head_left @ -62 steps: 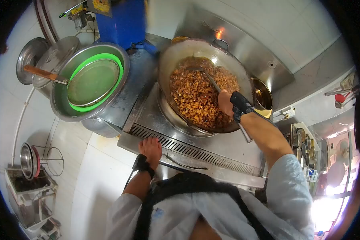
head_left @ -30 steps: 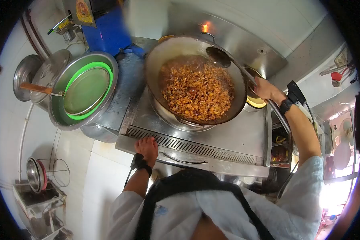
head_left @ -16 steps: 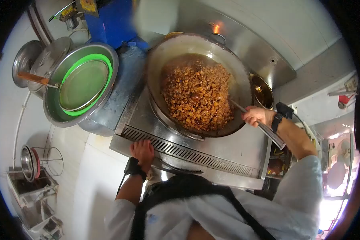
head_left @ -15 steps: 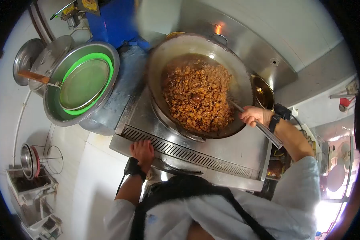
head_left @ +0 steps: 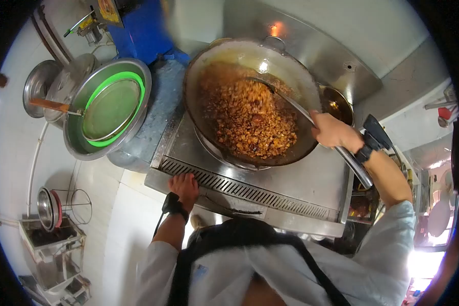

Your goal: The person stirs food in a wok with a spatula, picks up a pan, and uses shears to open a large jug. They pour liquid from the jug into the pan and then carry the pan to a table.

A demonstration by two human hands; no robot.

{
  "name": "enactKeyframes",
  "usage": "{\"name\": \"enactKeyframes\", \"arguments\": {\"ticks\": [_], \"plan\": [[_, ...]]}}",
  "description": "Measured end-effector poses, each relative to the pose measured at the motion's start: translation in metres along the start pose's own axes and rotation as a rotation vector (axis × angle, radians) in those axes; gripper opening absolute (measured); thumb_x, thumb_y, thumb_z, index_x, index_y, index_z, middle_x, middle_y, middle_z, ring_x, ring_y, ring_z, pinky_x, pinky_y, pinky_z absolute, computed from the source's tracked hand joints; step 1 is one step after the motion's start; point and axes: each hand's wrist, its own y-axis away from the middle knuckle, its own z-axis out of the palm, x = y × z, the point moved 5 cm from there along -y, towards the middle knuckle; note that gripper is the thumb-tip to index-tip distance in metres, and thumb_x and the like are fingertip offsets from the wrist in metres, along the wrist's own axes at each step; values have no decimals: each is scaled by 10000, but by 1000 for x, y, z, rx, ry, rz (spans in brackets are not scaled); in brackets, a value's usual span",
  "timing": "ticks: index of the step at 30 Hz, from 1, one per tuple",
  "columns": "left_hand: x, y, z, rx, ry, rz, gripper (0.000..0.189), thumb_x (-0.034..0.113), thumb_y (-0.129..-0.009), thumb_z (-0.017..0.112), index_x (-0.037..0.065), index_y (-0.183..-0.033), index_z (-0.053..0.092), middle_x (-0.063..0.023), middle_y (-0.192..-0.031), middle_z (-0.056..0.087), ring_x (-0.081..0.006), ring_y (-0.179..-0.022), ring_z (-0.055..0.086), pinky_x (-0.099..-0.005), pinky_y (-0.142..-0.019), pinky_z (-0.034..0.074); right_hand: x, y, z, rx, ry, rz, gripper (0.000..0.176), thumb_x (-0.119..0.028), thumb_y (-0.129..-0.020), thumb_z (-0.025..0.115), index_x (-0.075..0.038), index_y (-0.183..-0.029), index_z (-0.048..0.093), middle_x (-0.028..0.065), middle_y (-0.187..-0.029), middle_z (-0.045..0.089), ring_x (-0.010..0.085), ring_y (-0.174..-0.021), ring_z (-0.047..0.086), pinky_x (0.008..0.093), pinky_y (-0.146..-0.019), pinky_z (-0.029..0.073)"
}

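A large wok (head_left: 303,76) on the steel stove (head_left: 290,183) holds browned, chopped food (head_left: 255,125) in oily liquid. My right hand (head_left: 336,131) is wrapped round the metal handle of a long ladle (head_left: 354,166), to the right of the wok. The ladle's head is over the far part of the food, partly hidden by it. At the stove's front left edge, beside the slotted grille (head_left: 250,191), rests my left hand (head_left: 184,187), with its fingers spread on the metal and nothing in it.
To the left, a metal basin (head_left: 71,127) holds a green-rimmed basket and a round strainer (head_left: 112,109) with a wooden handle. A metal pot (head_left: 336,104) of dark liquid stands right of the wok. Bowls and a rack are at the lower left.
My right hand has moved up and slightly right with the ladle, whose head has gone from the right side of the food to its far part. The left hand stays at the stove edge.
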Motion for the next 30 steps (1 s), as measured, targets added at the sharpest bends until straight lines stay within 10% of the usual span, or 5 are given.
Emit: {"name": "enactKeyframes", "arguments": {"ticks": [16,22,30], "plan": [[-7,8,6,38,108,7,108,162,-683,546,137,-787,530,-35,-791,524,-220,-818,476,-381,-785,312,-80,190,-34,-161,382,193,226,-47,-747,425,63,-935,365,238,-619,513,418,-669,518,458,-571,409],[-8,6,6,31,114,7,89,168,-703,527,131,-784,536,-28,-790,525,-211,-798,486,-371,-767,321,-84,155,-7,-344,234,187,234,-9,-716,418,84,-924,364,237,-629,520,408,-663,527,444,-577,416],[-5,1,3,-43,102,4,92,165,-708,519,119,-785,542,-40,-784,533,-215,-791,489,-381,-781,320,-47,17,77,-28,474,40,200,-36,-657,496,98,-792,436,217,-633,542,323,-611,575,401,-512,441]]}}
